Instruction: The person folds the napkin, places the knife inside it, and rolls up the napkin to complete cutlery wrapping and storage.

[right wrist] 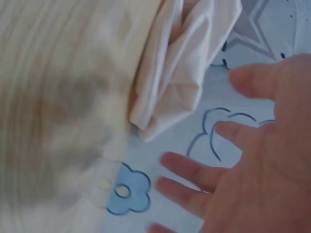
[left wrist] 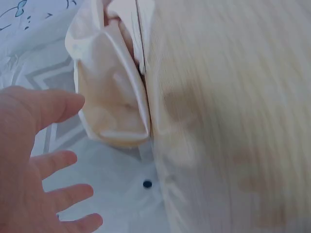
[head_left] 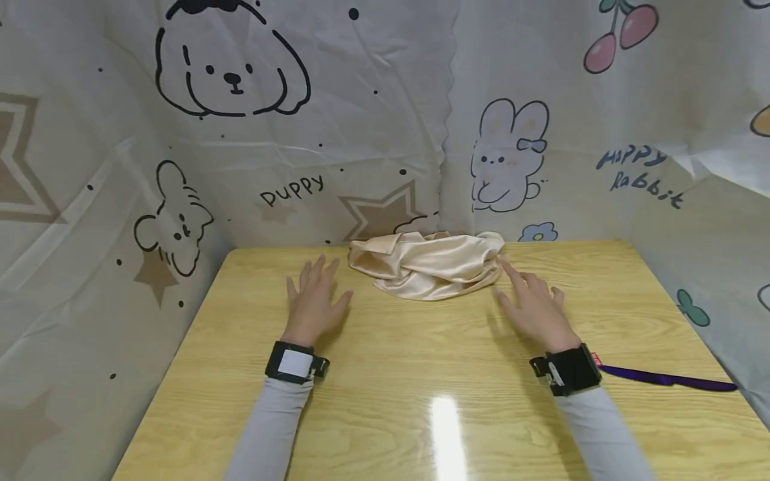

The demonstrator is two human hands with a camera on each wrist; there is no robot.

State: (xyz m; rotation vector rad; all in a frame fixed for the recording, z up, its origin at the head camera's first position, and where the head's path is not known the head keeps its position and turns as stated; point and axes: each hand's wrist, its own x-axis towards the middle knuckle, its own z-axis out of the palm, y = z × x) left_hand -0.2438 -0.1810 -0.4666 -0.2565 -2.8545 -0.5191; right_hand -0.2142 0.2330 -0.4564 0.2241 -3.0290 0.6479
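A crumpled piece of cream satin cloth (head_left: 439, 267) lies in loose folds along the far edge of the table. To its left my left hand (head_left: 313, 300) hovers with fingers spread and holds nothing; in the left wrist view the thumb overlaps the cloth's (left wrist: 109, 92) outer edge. On the other side is my right hand (head_left: 535, 308), fingers extended, its index fingertip right at the cloth's right end. The right wrist view shows that hand (right wrist: 243, 165) with bare, spread fingers beside the folded cloth (right wrist: 180, 82).
A narrow dark purple strip (head_left: 668, 379) with a red tag lies on the wooden table (head_left: 385, 374) by my right wrist. Behind the table hangs a pale curtain (head_left: 385, 120) with cartoon prints, which also closes in both sides. Each wrist wears a black band.
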